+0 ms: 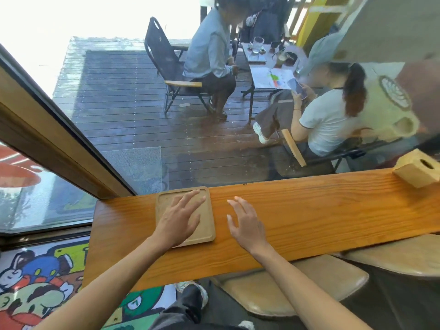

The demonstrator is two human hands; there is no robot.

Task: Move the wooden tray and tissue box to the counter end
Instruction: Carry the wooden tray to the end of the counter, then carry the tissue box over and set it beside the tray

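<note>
1. I'm seeing my left hand (179, 219) lying flat, fingers spread, on the wooden tray (186, 216) near the counter's (309, 210) left end, gripping nothing.
2. My right hand (246, 222) is hovering open beside it, empty.
3. I'm counting one tray and one tissue box (417, 170), far right.
4. The frame edge is cutting off the box.

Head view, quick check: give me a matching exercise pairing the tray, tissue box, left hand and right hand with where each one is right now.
Things:
1. wooden tray
2. tissue box
3. left hand
4. right hand

Places:
A. far right on the counter, by the window
B. spread open over bare counter, holding nothing
C. lying flat near the counter's left end
D. palm down, over the tray

Pairs: 1-C, 2-A, 3-D, 4-B
</note>
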